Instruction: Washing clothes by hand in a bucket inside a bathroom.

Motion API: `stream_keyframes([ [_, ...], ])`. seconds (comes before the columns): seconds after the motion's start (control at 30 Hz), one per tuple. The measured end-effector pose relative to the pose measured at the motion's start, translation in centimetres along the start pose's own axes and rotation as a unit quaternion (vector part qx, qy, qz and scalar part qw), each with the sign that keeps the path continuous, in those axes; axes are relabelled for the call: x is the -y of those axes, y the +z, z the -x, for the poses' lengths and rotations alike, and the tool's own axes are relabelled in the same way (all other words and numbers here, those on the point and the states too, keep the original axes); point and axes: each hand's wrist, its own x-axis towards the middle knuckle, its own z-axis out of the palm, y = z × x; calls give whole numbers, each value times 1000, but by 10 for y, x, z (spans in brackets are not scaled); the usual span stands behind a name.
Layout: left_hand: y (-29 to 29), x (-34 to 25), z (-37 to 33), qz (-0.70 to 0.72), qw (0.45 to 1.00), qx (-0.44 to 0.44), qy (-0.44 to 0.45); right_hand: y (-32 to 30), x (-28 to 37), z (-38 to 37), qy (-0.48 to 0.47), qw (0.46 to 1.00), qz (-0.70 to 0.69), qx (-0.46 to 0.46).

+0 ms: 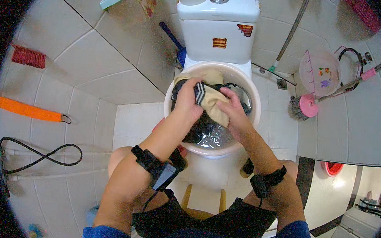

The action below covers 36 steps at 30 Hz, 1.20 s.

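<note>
Tiled walls (110, 64) around a basin (256, 107), work seemingly midway

With the basin as clock face, both hands grasp the beige cloth (214, 106) above its centre: left hand (188, 100) at 9, right hand (236, 113) at 3. Handling looks under way, not finished; dark cloth (196, 130) at 7 lies in the water (215, 139), apparently remaining. Hands and cloth hide much of what soaks. The toilet (216, 30) crowds 12; the stool (199, 214) is at 6, a pink brush (307, 106) well apart at 3.

Matt, wrinkled cloth is seen in the beige garment (213, 106) at centre, smooth plastic in the basin (256, 107). Glossy ceramic is shown by the toilet tank (223, 30) at upper centre, rough bristles by the brush (308, 105) at right.
</note>
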Motion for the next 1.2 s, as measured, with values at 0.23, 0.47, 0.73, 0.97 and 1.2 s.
stream_keyframes([
  [0.23, 4, 21, 5, 39, 999, -13, 17, 34, 10, 30, -65, 988, -141, -20],
  [0.47, -6, 84, 33, -136, 987, -84, 10, 15, -2, -13, -240, 955, -58, -164],
  [0.73, -4, 84, 40, -171, 981, -91, -30, 20, 20, -17, -132, 972, -66, -182],
  [0.97, -14, 79, 39, -155, 983, -91, -48, 13, 5, -35, -113, 979, -41, -167],
  [1.2, -4, 36, 37, -22, 998, -54, -19, 12, 35, -8, -125, 971, -198, -55],
])
